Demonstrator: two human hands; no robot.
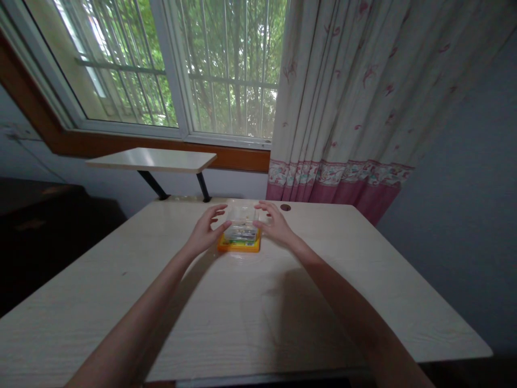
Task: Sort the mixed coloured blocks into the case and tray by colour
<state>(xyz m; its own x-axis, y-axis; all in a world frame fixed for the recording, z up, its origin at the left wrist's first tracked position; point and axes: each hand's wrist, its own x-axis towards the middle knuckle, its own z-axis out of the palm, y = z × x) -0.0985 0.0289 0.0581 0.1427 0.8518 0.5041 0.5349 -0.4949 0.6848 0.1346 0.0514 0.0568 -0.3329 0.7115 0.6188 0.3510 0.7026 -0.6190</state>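
Observation:
A small box (241,231) with a clear plastic top and an orange-yellow base sits at the far middle of the pale wooden table (258,302). My left hand (204,231) is at the box's left side, its thumb against the lower left corner and its fingers spread and curved above. On the box's right side is my right hand (275,223), fingers spread and curved, close to or touching the clear top. Both arms reach forward across the table. The small things inside the box are too small to make out.
A round cable hole (285,207) lies in the table just right of my right hand. A narrow white shelf on black brackets (153,160) stands behind the table under the barred window. A patterned curtain (347,108) hangs at the right. Dark furniture (44,226) stands left.

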